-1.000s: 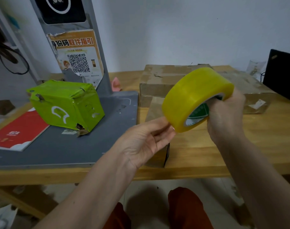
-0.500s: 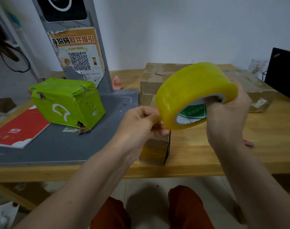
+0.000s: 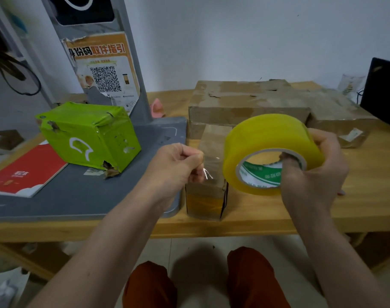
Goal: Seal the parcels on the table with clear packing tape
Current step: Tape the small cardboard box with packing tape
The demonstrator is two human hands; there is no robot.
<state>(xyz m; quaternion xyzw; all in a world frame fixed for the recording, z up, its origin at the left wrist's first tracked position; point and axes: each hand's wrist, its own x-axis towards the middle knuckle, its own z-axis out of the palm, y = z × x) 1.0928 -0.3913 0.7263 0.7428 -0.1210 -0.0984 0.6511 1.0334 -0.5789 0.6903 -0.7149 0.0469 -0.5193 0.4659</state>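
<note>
Tape roll: held above the wooden table by the right hand, fingers curled through the core. Tape end: pinched by the left hand, pulled a little off the roll. Small cardboard box: stood directly beneath. Green parcel: set to the left on a grey base.

The yellow tape roll is held up above a small brown box on the table; two bigger cardboard boxes lie behind.

Head-worn view, facing forward-down, close over table
</note>
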